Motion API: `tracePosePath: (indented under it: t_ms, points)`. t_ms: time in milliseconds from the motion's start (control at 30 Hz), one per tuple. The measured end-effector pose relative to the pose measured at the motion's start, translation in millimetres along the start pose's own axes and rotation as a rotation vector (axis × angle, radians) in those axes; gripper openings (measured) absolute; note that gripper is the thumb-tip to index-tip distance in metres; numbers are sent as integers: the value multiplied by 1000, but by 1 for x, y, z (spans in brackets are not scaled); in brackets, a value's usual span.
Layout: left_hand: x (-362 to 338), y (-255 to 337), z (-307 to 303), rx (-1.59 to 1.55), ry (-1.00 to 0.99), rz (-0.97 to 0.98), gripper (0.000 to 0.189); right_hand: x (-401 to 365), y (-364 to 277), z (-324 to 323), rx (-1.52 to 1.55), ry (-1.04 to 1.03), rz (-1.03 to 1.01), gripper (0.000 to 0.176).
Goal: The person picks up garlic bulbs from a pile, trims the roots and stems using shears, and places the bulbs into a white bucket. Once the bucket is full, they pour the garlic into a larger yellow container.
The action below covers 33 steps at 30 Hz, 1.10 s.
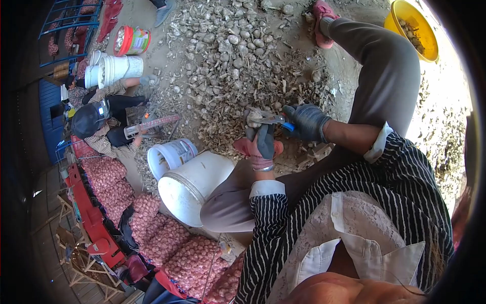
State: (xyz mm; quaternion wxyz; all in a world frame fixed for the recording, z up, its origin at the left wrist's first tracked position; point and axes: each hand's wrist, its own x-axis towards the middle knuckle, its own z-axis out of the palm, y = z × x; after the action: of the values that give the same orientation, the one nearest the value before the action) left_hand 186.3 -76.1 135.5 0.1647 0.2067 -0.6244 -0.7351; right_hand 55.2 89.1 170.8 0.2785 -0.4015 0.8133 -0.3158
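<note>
My left hand (pixel 262 143), in a grey and pink work glove, is closed round a garlic bulb (pixel 252 117). In my right hand (pixel 308 122), gloved in grey, is a pair of pruning shears with a blue handle (pixel 288 126). The metal blades of the shears reach left to the bulb and appear to touch it; the exact contact is too small to make out. Just beyond both hands spreads a heap of loose garlic bulbs (pixel 238 55) with dry stalks and husks on the ground.
White buckets (pixel 171 156) stand at my left, one lying beside my knee (pixel 230 197). Full net bags of garlic (pixel 195 261) line the lower left. A co-worker (pixel 104 119) sits further left near a red bucket (pixel 132 40). A yellow tub (pixel 429 43) is at upper right.
</note>
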Motion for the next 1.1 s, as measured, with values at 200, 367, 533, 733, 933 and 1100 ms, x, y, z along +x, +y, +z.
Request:
tracePosePath:
  t_ms: [200, 367, 533, 733, 933, 1100]
  points:
    - [6, 9, -17, -140, 138, -346, 51, 7, 4, 10, -50, -57, 17, 43]
    - [9, 16, -24, 308, 109, -97, 58, 15, -6, 10, -93, -173, 49, 40]
    - [2, 22, -24, 383, 143, -177, 57, 21, 2, 23, -145, -259, 37, 29]
    - [1, -14, -44, 425, 188, -306, 52, 32, 19, 38, -273, -221, -54, 23]
    - [-7, -40, -56, 92, 129, -389, 47, 31, 31, 31, -358, -220, -59, 20]
    - [-18, 25, -23, -311, 22, -191, 49, 18, 34, 26, -298, -79, -24, 21]
